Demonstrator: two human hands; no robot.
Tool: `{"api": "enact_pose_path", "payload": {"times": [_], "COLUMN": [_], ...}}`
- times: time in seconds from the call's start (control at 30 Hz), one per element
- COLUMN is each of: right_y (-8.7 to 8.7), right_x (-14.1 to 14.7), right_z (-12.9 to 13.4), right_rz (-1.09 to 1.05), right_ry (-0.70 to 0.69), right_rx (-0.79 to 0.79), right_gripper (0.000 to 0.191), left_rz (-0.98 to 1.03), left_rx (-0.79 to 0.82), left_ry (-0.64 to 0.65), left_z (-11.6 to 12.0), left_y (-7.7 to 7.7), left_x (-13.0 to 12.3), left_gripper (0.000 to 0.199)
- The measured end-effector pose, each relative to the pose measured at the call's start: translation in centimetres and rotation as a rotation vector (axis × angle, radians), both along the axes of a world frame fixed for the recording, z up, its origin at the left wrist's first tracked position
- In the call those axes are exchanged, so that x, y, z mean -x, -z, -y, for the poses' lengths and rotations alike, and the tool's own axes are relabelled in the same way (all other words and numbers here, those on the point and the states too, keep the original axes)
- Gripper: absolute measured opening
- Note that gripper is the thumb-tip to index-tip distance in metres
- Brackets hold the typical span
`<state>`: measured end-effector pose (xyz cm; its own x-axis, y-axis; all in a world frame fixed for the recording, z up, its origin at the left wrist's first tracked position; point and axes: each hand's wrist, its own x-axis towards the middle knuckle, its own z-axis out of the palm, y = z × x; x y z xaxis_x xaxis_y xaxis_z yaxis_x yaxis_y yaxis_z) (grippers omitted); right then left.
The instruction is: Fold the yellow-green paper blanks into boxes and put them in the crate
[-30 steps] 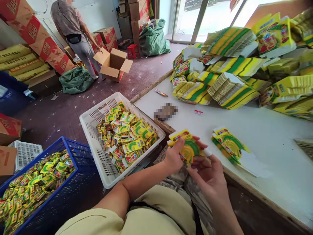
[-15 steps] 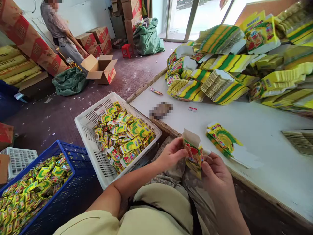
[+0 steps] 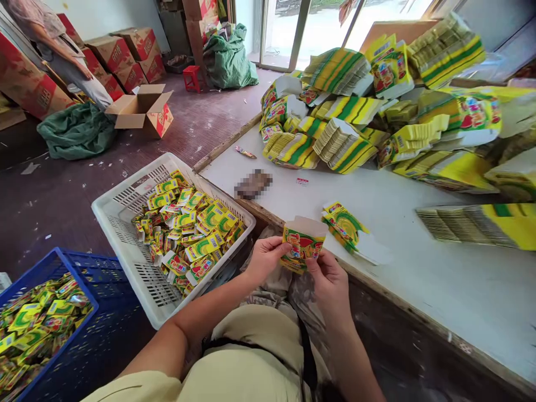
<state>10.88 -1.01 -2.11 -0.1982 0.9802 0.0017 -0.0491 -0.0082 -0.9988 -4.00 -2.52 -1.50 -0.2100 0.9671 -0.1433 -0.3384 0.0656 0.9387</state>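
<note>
A small yellow-green carton (image 3: 302,243) with red print is held upright above my lap, its white top flap raised. My left hand (image 3: 268,258) pinches its left edge, thumb on the front. On its lower right side, my right hand (image 3: 329,274) grips it between thumb and fingers. Just beyond, on the white table (image 3: 402,279), lie several flat cartons (image 3: 345,226) of the same kind. To the left, a white basket (image 3: 144,287) contains many small yellow-green cartons (image 3: 205,245).
A blue crate (image 3: 113,301) full of small packets stands at the lower left. Stacked flat cartons (image 3: 347,145) cover the table's far side. An open cardboard box (image 3: 144,109), a red stool (image 3: 191,78) and a standing person (image 3: 62,50) are farther back.
The view has shifted right. The carton between my hands has turned its printed front more toward me and looks flatter and wider. Both hands still hold it.
</note>
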Motion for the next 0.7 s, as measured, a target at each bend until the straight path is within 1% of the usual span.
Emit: {"api": "enact_pose_path", "payload": {"times": [0.03, 0.1, 0.17, 0.2, 0.23, 0.3, 0.33, 0.37, 0.4, 0.43, 0.47, 0.5, 0.53, 0.57, 0.6, 0.63, 0.7], "right_y": [-0.1, -0.5, -1.0, -1.3, -1.7, -2.5, -2.8, -3.1, -3.2, -3.2, -3.1, -2.9, -2.6, -2.3, -1.9, -1.5, -0.8], "right_x": [-0.5, -1.7, -2.8, -3.1, -3.3, -3.0, -2.7, -2.3, -1.9, -1.6, -1.4, -1.3, -1.2, -1.2, -1.1, -1.0, -0.6], "right_z": [-0.2, -0.6, -1.0, -1.0, -1.0, -0.5, -0.2, 0.1, 0.3, 0.4, 0.4, 0.4, 0.3, 0.2, 0.0, 0.0, 0.2], "right_rz": [0.055, 0.201, 0.384, 0.479, 0.567, 0.69, 0.72, 0.732, 0.73, 0.714, 0.685, 0.644, 0.585, 0.506, 0.411, 0.305, 0.115], "right_ry": [0.022, 0.036, 0.02, 0.011, 0.005, -0.019, -0.04, -0.061, -0.065, -0.037, 0.026, 0.11, 0.195, 0.254, 0.264, 0.227, 0.065], "right_rx": [-0.051, -0.198, -0.413, -0.531, -0.644, -0.822, -0.881, -0.92, -0.943, -0.951, -0.937, -0.893, -0.819, -0.714, -0.582, -0.438, -0.189], "right_gripper": [0.025, 0.023, 0.017, 0.013, 0.011, 0.016, 0.019, 0.022, 0.023, 0.021, 0.024, 0.035, 0.051, 0.065, 0.073, 0.073, 0.062], "left_rz": [-0.012, -0.046, -0.146, -0.246, -0.39, -0.757, -0.928, -1.06, -1.138, -1.169, -1.166, -1.149, -1.132, -1.122, -1.116, -1.106, -1.07], "left_rx": [-0.028, -0.119, -0.225, -0.266, -0.295, -0.29, -0.262, -0.221, -0.178, -0.137, -0.108, -0.093, -0.091, -0.099, -0.113, -0.129, -0.148], "left_ry": [0.032, 0.095, 0.155, 0.194, 0.248, 0.36, 0.418, 0.469, 0.506, 0.524, 0.521, 0.498, 0.465, 0.433, 0.414, 0.412, 0.438], "left_z": [0.0, -0.1, 0.1, 0.3, 0.5, 0.8, 1.0, 1.1, 1.2, 1.3, 1.3, 1.3, 1.3, 1.3, 1.3, 1.3, 1.4], "left_y": [-0.2, -1.1, -2.5, -3.3, -4.1, -5.2, -5.4, -5.4, -5.1, -4.7, -4.2, -3.7, -3.3, -3.0, -2.7, -2.6, -2.5], "left_x": [0.4, 1.7, 3.5, 4.2, 4.8, 5.2, 5.0, 4.5, 4.0, 3.5, 3.0, 2.6, 2.4, 2.3, 2.2, 2.3, 2.3], "left_gripper": [0.053, 0.069, 0.086, 0.089, 0.089, 0.092, 0.093, 0.09, 0.083, 0.074, 0.065, 0.058, 0.056, 0.059, 0.064, 0.069, 0.076]}}
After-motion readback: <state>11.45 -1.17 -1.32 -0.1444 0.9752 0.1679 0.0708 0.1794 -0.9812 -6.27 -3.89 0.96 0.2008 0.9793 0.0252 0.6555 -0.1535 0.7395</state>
